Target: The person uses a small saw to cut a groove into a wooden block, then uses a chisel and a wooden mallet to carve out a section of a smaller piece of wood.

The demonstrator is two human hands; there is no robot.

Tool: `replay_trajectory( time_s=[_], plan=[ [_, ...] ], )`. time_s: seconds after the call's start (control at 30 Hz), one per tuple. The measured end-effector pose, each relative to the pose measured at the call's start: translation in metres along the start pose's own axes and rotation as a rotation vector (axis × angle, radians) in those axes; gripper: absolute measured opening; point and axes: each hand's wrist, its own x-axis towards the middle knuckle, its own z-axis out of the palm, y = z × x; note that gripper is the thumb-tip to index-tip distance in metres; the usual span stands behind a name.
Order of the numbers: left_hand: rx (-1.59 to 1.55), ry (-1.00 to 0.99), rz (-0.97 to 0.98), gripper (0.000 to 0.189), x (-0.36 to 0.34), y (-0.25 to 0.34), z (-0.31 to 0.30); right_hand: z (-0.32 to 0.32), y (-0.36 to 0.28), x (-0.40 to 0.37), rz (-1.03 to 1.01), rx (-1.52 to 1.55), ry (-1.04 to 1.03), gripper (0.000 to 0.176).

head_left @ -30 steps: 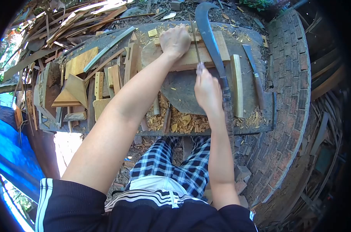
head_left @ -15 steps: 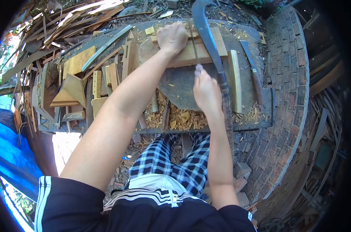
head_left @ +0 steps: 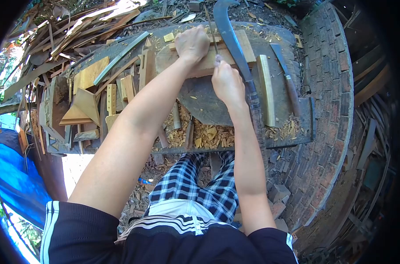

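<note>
Clock directions are being taken from the middle of the view, with 12 pointing away from the person.

1. At 6, checked trousers (head_left: 178,185) are being worn, just below the near edge of the bench (head_left: 307,132).
2. At the centre, wood shavings (head_left: 213,134) are being borne by the bench near that edge, and a short round stick (head_left: 176,116) is being bordered by them.
3. At 1, a thin tool (head_left: 211,33) is being gripped by the right hand (head_left: 228,83). The fingers are being closed round its near end, and its narrow length is being pointed toward 12, across the strip.
4. At 2, the handle of a billhook (head_left: 230,35) is being laid just beside the right forearm. Its curved blade is being extended toward 12, past the right of the thin tool.
5. Also at 2, a pale bar (head_left: 266,90) is being rested on the bench, with a knife (head_left: 285,72) being laid farther right.
6. At 12, the strip (head_left: 219,40) is being clamped down on the block (head_left: 239,50) by the left hand (head_left: 192,44). Its fingers are being curled together; the fingertips are being hidden.
7. Between 9 and 10, wood pieces (head_left: 87,103) are being crowded together on the bench.
8. Around 3, the bench is being flanked by brickwork (head_left: 327,110); at 10, a heap of scrap wood (head_left: 70,33) is being spread beyond it.
</note>
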Motion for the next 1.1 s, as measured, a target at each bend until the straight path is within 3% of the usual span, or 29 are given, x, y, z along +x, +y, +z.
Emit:
replay_trajectory(
  time_s=[0.13, 0.2, 0.37, 0.57, 0.6, 0.7, 0.83, 0.9, 1.1],
  plan=[
    [-0.001, 0.07, 0.051, 0.029, -0.001, -0.004, 0.007, 0.002, 0.001, -0.029, 0.035, -0.004, 0.01, 0.027],
    [0.008, -0.043, -0.013, 0.031, 0.004, -0.004, 0.006, 0.002, -0.004, -0.018, 0.014, -0.031, 0.002, 0.027],
    [-0.013, -0.063, -0.008, 0.032, 0.002, -0.002, 0.006, 0.0, 0.009, -0.022, -0.037, -0.024, 0.033, 0.026],
    [0.007, -0.05, -0.03, 0.03, 0.004, -0.002, 0.001, -0.006, 0.019, -0.067, 0.069, 0.077, -0.035, 0.031],
    [0.027, -0.038, -0.018, 0.029, 0.002, 0.001, 0.0, -0.002, 0.022, -0.055, -0.016, 0.113, 0.055, 0.031],
    [-0.004, 0.007, 0.005, 0.028, 0.003, 0.0, 0.004, 0.002, 0.008, -0.009, -0.025, -0.021, 0.027, 0.027],
    [0.019, -0.008, 0.0, 0.029, 0.003, 0.0, 0.003, -0.002, 0.009, -0.039, -0.032, 0.028, 0.081, 0.027],
    [0.022, -0.02, -0.009, 0.029, 0.004, -0.001, 0.003, -0.001, 0.008, -0.051, 0.07, -0.019, -0.037, 0.031],
    [-0.006, -0.002, -0.001, 0.03, 0.004, 0.0, 0.002, 0.004, 0.005, -0.002, -0.035, -0.041, 0.044, 0.028]
  ],
)
